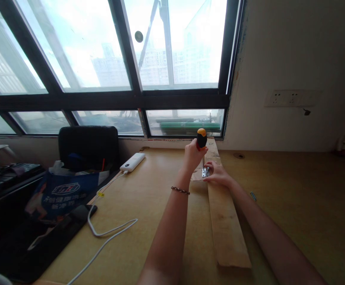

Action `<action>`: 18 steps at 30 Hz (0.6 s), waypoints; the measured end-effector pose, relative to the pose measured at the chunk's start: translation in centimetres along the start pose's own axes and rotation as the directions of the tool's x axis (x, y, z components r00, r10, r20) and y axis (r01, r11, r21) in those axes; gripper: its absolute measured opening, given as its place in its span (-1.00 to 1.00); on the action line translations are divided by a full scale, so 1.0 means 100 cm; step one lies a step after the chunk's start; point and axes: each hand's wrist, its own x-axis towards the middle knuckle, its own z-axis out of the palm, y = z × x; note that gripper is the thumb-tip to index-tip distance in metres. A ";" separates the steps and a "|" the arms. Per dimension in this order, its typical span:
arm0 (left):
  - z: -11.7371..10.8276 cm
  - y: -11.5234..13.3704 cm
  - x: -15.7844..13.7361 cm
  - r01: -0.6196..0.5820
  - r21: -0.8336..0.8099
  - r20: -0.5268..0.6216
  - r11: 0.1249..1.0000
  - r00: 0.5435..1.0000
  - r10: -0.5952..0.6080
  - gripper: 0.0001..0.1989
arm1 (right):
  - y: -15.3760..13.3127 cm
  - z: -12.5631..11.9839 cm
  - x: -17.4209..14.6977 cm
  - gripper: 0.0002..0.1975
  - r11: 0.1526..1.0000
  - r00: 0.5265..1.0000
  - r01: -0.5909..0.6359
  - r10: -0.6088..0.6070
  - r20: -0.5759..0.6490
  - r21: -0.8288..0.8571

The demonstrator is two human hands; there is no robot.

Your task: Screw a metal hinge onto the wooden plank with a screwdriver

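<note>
My left hand [192, 153] is closed around a screwdriver [201, 138] with a black and yellow handle. The screwdriver stands nearly upright, its thin shaft pointing down at a small silver metal hinge [204, 172]. My right hand [218, 173] pinches the hinge's right side with thumb and fingers. Under the hinge lie a long wooden board [227, 225], running toward me, and another piece of wood [213, 148] at its far end. Whether the screwdriver tip sits in a screw is too small to tell.
A white power bank [133, 161] with a white cable [113, 232] lies on the left of the table [160, 178]. A small metal piece [253, 196] lies right of the board. A black chair [88, 144] and a blue bag [62, 194] stand beyond the left edge.
</note>
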 end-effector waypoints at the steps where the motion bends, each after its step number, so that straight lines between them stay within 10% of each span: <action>1: 0.000 0.002 0.000 0.002 -0.054 0.018 0.999 1.000 -0.001 -0.83 | 0.000 0.000 0.000 -0.33 1.000 1.000 -0.003 0.003 -0.002 0.002; 9: 0.016 -0.006 0.000 0.178 -0.630 0.215 0.756 0.975 -0.050 -0.90 | 0.000 0.000 0.001 -0.34 1.000 1.000 0.004 -0.004 -0.006 -0.004; 18: 0.014 -0.024 0.004 0.204 -0.724 0.185 0.659 0.978 -0.100 -0.89 | -0.001 0.000 0.001 -0.33 0.999 1.000 -0.010 0.010 0.001 0.032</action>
